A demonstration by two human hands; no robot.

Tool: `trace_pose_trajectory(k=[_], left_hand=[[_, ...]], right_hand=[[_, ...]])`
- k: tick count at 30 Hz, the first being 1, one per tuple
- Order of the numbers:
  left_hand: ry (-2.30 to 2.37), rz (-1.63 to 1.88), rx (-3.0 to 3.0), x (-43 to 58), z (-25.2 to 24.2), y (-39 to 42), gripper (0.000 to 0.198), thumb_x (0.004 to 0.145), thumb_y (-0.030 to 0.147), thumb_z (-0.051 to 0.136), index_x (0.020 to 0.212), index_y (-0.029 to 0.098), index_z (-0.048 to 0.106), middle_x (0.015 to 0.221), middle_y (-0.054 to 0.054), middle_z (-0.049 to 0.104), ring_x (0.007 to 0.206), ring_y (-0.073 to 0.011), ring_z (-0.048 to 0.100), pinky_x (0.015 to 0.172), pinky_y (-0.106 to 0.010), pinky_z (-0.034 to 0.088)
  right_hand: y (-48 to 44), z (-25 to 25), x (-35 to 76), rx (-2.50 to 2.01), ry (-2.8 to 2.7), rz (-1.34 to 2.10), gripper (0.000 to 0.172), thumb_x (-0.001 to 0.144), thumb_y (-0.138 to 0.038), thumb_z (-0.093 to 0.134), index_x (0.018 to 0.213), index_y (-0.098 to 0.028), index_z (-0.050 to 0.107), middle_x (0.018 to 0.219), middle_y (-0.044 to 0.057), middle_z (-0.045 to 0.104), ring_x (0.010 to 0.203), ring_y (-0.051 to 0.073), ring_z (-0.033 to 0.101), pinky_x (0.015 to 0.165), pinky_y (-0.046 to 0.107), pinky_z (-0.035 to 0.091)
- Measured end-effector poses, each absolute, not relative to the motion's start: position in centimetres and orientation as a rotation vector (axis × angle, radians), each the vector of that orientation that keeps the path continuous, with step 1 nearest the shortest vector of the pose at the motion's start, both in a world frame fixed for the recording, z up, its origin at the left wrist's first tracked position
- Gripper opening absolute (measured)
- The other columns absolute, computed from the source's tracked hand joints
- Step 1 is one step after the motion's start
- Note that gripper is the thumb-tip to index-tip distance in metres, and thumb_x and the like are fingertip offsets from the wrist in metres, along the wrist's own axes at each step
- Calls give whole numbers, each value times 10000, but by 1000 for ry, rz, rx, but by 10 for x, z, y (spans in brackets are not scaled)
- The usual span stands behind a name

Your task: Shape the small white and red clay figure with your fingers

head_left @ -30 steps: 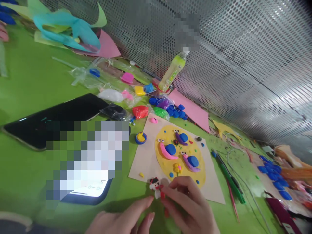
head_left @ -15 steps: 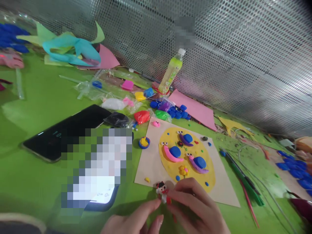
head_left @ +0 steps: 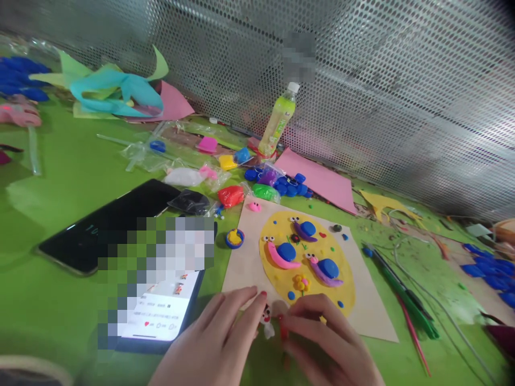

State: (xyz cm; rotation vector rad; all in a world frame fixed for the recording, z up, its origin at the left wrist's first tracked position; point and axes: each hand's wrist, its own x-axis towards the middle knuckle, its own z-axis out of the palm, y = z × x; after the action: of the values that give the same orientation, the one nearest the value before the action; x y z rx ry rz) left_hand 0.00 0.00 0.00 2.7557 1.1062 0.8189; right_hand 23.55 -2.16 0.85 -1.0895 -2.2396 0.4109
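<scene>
A small white clay figure point(head_left: 266, 316) with black eyes and a red mouth is at the near edge of the paper, partly hidden by fingers. My left hand point(head_left: 213, 335) is closed about its left side, with a bit of red at a fingertip. My right hand point(head_left: 332, 340) pinches a small red clay piece point(head_left: 284, 328) just right of the figure. Beyond my hands lies the cream sheet point(head_left: 376, 321) with a yellow disc point(head_left: 277, 279). On it are a pink snail point(head_left: 284, 257), two purple snails point(head_left: 329, 272) and a clay flower point(head_left: 301, 283).
To the left lie a lit phone point(head_left: 161, 316) and a dark phone point(head_left: 116, 225). Bagged red clay point(head_left: 231, 197), green clay point(head_left: 265, 192) and blue caps point(head_left: 292, 187) sit behind the sheet, near a bottle point(head_left: 277, 123). A pen point(head_left: 396, 276) lies right, before a perforated metal wall point(head_left: 382, 96).
My left hand has moved up and over the figure's left side, covering more of it. My right hand's fingertips now sit slightly apart from the figure with the red piece.
</scene>
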Motion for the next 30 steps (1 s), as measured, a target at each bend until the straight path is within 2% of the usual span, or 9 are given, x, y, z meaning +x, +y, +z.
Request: trace_pose_trajectory(k=[3, 11, 17, 23, 26, 30], left_hand=[[1129, 694, 2854, -1, -2, 6, 434, 1006, 113, 331, 1420, 136, 459, 1300, -85, 718, 1164, -198, 702, 899, -291, 646], [1057, 647, 2849, 1, 2, 13, 454, 951, 73, 376, 1384, 165, 478, 1268, -28, 741, 1113, -175, 718, 887, -285, 656], [1099, 714, 2682, 8, 2, 11, 411, 957, 73, 355, 1304, 246, 493, 1185, 15, 751, 1048, -179, 723, 862, -324, 661], [1116, 795, 2635, 12, 3, 11, 380, 986, 86, 366, 1306, 258, 478, 1115, 41, 773, 1002, -165, 731, 871, -316, 634], [1126, 792, 2624, 11, 2, 10, 394, 991, 85, 369, 1333, 256, 464, 1153, 47, 767, 1043, -165, 721, 906, -325, 622], [1109, 877, 2543, 11, -3, 8, 391, 993, 104, 360, 1327, 265, 484, 1131, 53, 761, 1012, -170, 719, 877, -319, 617]], right_hand=[[-22, 6, 238, -1079, -2218, 381, 301, 934, -41, 609, 1204, -168, 580, 1087, 76, 551, 899, 121, 659, 791, 191, 585], [-21, 7, 235, -1089, -2199, 362, 234, 962, -93, 600, 1179, -179, 599, 1030, 71, 591, 861, 133, 661, 760, 223, 597], [-18, 13, 225, -1088, -2124, 279, 99, 977, -156, 593, 1055, -174, 651, 927, 66, 636, 733, 144, 644, 611, 243, 596], [-23, 7, 223, -1169, -2174, 348, 196, 955, -110, 600, 1115, -213, 646, 973, 67, 627, 764, 151, 636, 630, 264, 581], [-27, 1, 218, -1257, -2099, 298, 175, 984, -148, 571, 1095, -239, 671, 950, 61, 615, 745, 153, 604, 604, 266, 544], [-29, 0, 211, -1298, -2059, 219, 161, 1012, -211, 548, 1044, -243, 703, 907, 54, 613, 713, 150, 571, 599, 275, 520]])
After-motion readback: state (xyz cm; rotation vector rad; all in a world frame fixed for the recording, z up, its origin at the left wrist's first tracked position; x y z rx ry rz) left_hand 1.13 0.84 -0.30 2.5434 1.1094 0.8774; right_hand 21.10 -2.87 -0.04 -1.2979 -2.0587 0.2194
